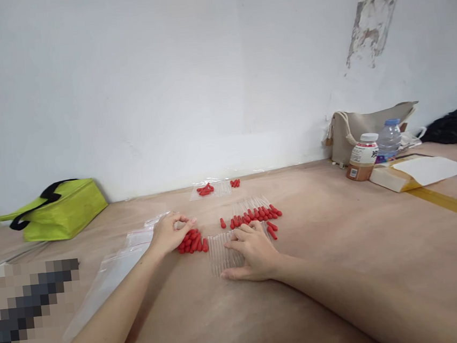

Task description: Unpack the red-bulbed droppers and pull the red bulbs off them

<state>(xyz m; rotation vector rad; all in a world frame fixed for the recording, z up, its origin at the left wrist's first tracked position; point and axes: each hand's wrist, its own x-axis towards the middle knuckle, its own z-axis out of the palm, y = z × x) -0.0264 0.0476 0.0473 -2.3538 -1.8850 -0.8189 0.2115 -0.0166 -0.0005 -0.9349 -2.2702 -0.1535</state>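
Note:
My left hand [168,232] is over the left edge of a pile of red rubber bulbs [193,242], thumb and forefinger drawn together; whatever may be between them is too small to make out. Spread flat across a row of thin clear tubes [218,256] lies my right hand [254,251], thumb and fingers apart. It hides the row's right part. Behind it are several clear droppers [250,206] with red bulbs [259,213] on their near ends. Two loose red bulbs [272,230] lie just right of my fingers.
Clear zip bags [127,256] lie under and beside my left arm. A clear bag [222,189] with red bulbs and tubes rests near the wall. A lime-green bag [68,208] stands left; a drink bottle [363,157], water bottle [389,137] and beige bag [344,136] stand right.

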